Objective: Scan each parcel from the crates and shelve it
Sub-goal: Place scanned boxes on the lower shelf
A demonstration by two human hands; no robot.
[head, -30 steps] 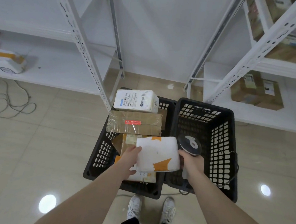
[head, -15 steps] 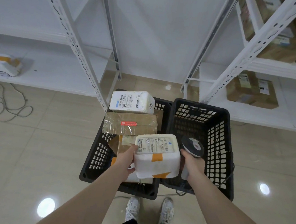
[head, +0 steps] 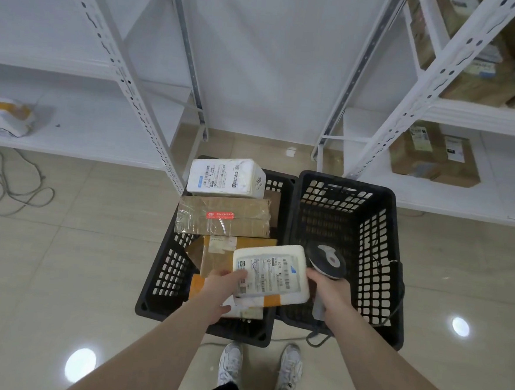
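Nearest, the left hand point(head: 224, 287) grips the near-left edge of a white padded parcel point(head: 272, 273), thumb on top over the label, fingers curled beneath. The parcel is held above the near-right corner of the left crate point(head: 159, 276), its label face up, its long axis running left to right between the two hands. Just beside its right edge, the right hand point(head: 330, 289) is wrapped round the handle of a handheld barcode scanner point(head: 328, 260), whose head rises above the fist over the near-left part of the right crate point(head: 394, 265). The scanner's window cannot be seen, so where it aims is uncertain. The label lies to the left of the scanner and slightly lower, so the right hand is the nearer one for the scan; it likely needs to tip the head toward the barcode.

Further back in the left crate lie a tan envelope point(head: 215, 254), a taped cardboard box point(head: 222, 216) and a white labelled box point(head: 225, 177) at the far edge. Beyond stand white shelving units point(head: 456, 117), the right one holding cardboard parcels.
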